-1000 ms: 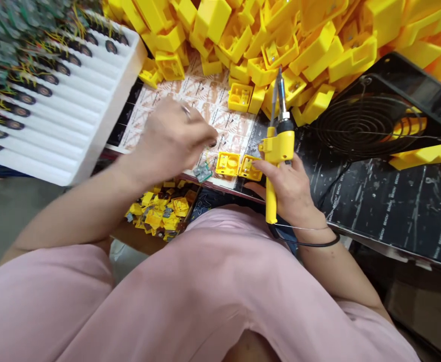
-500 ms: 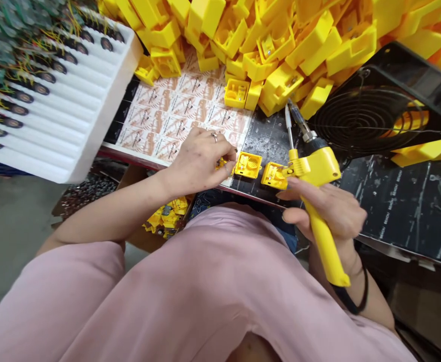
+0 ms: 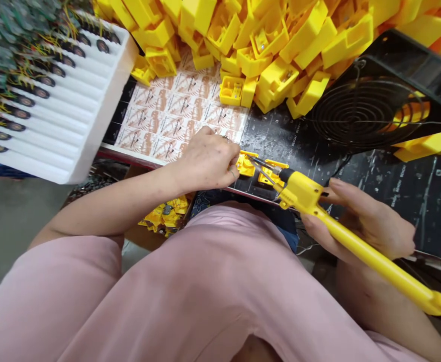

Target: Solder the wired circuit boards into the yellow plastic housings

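Observation:
My left hand (image 3: 208, 160) rests at the near edge of the bench, its fingers pinched on a small yellow plastic housing (image 3: 246, 165). My right hand (image 3: 363, 221) is wrapped around a yellow soldering iron (image 3: 341, 234), held low and nearly level. The iron's metal tip (image 3: 260, 164) points left and meets the housing by my left fingers. A second yellow housing (image 3: 271, 173) lies just behind the tip, partly hidden by it.
A big heap of yellow housings (image 3: 265, 45) fills the back of the bench. A white foam tray (image 3: 80, 100) with circuit boards and small speakers stands at the left. A black fan (image 3: 371, 110) sits at the right. A box of yellow scraps (image 3: 165, 213) lies below the bench edge.
My right hand has swung the soldering iron down from upright to nearly level, bringing its tip to the housing. My left hand has moved right and closed on that housing.

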### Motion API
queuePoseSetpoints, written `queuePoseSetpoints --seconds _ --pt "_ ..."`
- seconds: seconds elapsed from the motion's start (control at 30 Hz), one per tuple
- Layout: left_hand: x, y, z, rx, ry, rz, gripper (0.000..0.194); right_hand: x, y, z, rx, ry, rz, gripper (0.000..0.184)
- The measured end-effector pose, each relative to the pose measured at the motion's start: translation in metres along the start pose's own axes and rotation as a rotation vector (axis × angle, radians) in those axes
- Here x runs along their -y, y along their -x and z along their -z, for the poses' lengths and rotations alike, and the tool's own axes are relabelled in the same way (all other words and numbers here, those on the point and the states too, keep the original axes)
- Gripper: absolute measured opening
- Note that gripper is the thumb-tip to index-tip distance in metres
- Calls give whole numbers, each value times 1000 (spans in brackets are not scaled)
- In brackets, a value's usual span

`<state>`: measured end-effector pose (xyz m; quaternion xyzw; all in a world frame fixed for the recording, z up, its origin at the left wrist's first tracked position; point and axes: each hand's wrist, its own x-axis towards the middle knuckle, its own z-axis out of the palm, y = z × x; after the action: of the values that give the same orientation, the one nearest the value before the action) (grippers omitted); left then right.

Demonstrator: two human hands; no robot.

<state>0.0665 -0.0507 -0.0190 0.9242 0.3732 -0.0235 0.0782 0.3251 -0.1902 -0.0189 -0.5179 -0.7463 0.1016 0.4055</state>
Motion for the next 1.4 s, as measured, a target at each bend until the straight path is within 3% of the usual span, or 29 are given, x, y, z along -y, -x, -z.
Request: queuePoseSetpoints --seconds 0.1,0.2,0.47,0.73,1.03,1.4 --pt "-1 -4 9 73 -28 -3 25 -8 -3 5 63 -28 164 52" --pt "1 -3 15 85 -23 -27 26 -14 -5 7 77 -26 226 43" --pt "16 13 5 -88 -1 -91 28 -15 -12 7 76 44 237 46" --pt "13 12 -5 -156 54 -75 27 -15 -13 5 62 7 285 62" --pt "9 19 -25 -395 -42 -114 26 -9 -20 6 131 -119 329 24" --pt "2 18 -25 -470 -116 -170 22 -6 -39 10 252 -8 458 16"
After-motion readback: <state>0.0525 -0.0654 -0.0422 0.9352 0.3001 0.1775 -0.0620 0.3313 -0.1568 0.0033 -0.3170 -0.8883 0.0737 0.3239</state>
